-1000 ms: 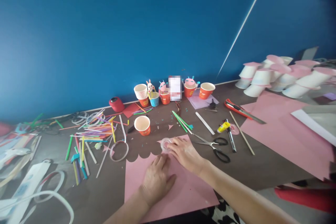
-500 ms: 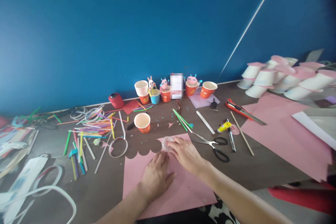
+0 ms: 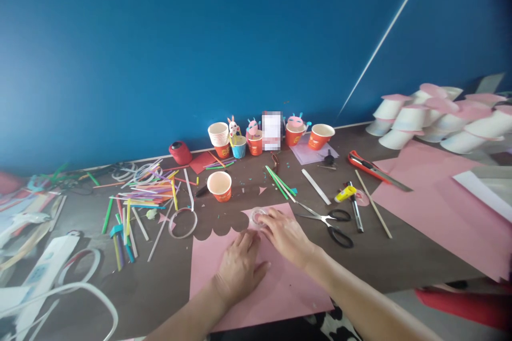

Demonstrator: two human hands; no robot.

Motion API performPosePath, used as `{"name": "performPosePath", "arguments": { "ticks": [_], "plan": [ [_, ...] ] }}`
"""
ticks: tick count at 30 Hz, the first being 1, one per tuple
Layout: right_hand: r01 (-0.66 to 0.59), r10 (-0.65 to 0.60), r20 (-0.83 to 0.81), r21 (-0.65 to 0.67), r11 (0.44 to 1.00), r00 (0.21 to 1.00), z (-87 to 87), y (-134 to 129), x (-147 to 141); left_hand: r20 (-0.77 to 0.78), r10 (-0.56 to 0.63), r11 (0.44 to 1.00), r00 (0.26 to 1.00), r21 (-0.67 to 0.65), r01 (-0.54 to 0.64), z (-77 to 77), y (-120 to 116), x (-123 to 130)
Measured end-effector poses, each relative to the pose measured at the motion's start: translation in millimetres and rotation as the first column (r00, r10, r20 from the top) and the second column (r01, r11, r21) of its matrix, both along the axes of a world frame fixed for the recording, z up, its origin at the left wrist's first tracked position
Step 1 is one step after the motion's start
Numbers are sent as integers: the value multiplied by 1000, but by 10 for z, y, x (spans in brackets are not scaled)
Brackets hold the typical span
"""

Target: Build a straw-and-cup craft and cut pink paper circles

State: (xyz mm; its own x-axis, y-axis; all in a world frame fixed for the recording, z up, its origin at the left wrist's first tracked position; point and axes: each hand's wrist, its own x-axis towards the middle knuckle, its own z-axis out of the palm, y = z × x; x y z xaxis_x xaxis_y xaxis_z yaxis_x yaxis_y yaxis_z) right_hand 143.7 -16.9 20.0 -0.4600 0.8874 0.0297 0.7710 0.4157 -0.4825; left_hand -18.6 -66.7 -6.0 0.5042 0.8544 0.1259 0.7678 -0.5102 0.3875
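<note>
A pink paper sheet [image 3: 280, 293] with round bites cut from its top left edge lies at the table's front. On it my left hand [image 3: 240, 266] rests flat with thumb spread, holding nothing. My right hand [image 3: 286, 232] has its fingertips on a small clear round disc [image 3: 257, 217] near the sheet's top edge. Scissors [image 3: 328, 219] with black handles lie to the right of that hand, blades pointing left. An orange paper cup [image 3: 220, 186] stands beyond the sheet, and a roll of tape [image 3: 183, 223] is at its left.
Colored straws [image 3: 150, 192] and a power strip [image 3: 48, 272] are on the left. Cups with small figures line the blue wall. To the right lie a glue tube [image 3: 345, 193], a red cutter [image 3: 370, 168], pink sheets [image 3: 444, 208] and stacked white cups [image 3: 408, 120].
The whole view has shifted slightly, so things appear a little further right. Both hands keep nearly the same place on the pink sheet and the disc.
</note>
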Motion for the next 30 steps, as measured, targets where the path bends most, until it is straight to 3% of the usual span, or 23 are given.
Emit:
{"name": "performPosePath", "arguments": {
  "ticks": [7,10,17,23,26,30],
  "plan": [
    [27,-26,-57,21,999,998,-110,-10,17,-20,-46,994,999,-99,43,136,15,-40],
    [45,-41,-96,37,998,995,-168,-7,17,-4,-43,997,999,-62,42,183,70,-20],
    [42,-30,-242,44,998,970,-210,-26,45,-109,-96,995,989,-31,93,60,220,76],
    [-23,17,-377,-11,1000,926,-173,-105,281,-219,-127,992,968,-24,125,54,203,88],
    [14,-6,-366,18,1000,931,-107,-224,385,-274,-123,990,954,26,136,72,215,92],
    [-110,125,-276,69,992,953,-68,-432,418,-322,-109,979,941,127,157,61,233,92]
  ]
}}
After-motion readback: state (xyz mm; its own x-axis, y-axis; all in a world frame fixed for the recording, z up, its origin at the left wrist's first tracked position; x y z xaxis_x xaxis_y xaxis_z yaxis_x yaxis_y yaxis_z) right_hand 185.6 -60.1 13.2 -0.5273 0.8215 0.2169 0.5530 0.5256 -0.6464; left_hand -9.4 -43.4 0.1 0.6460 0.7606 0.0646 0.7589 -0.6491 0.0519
